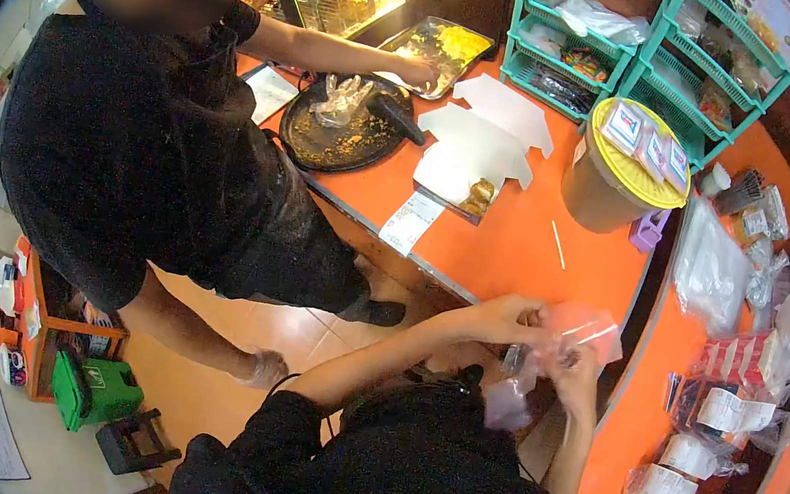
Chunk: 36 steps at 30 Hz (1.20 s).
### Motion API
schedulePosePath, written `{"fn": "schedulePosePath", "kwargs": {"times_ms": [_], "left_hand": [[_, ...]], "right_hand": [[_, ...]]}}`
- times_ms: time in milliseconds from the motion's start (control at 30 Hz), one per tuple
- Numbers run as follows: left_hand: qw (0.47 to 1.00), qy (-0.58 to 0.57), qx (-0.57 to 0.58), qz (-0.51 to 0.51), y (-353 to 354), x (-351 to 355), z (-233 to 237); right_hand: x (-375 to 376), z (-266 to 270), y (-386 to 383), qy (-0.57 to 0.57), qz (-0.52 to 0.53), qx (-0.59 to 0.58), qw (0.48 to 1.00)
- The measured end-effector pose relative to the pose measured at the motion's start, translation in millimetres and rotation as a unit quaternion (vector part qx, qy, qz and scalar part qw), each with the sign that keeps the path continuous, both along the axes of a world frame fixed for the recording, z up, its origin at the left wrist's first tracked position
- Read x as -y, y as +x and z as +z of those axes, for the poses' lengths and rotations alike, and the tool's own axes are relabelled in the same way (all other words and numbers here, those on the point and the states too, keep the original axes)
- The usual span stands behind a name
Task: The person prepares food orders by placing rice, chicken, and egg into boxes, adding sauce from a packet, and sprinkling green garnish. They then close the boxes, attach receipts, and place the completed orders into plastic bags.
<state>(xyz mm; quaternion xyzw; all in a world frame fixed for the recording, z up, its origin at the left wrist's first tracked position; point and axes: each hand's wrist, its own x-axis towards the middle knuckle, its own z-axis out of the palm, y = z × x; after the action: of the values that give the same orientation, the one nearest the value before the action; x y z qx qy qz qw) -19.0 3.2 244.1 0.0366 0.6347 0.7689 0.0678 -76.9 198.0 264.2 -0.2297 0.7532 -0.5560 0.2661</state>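
Head view: just right of frame centre, both hands work a clear bag [589,331], held in the air beside the orange tabletop [516,249]. The left hand [509,321] pinches the bag's edge, its grip closed on the plastic. The right hand [577,371] grips it from below with curled fingers. They seem to be parting the bag's mouth, which next calls for opposite pinches spreading evenly. Both forearms rise from the lower frame, the left slanted and the right near vertical.
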Motion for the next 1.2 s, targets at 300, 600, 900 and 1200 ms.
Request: {"fn": "schedulePosePath", "kwargs": {"times_ms": [300,600,900,1200], "left_hand": [[0.987,-0.153,0.046,-0.022,60,56,-15],[0.897,-0.298,-0.14,0.296,59,59,-29],[0.863,-0.399,-0.002,0.309,63,87,-8],[0.895,-0.33,-0.024,0.299,35,68,5]], "right_hand": [[59,27,55,-0.015,-0.028,0.064,0.997],[57,-4,7,0.015,-0.247,-0.159,0.956],[13,-32,-52,0.085,-0.209,-0.229,0.947],[54,-57,-84,0.094,-0.142,-0.235,0.957]]}}
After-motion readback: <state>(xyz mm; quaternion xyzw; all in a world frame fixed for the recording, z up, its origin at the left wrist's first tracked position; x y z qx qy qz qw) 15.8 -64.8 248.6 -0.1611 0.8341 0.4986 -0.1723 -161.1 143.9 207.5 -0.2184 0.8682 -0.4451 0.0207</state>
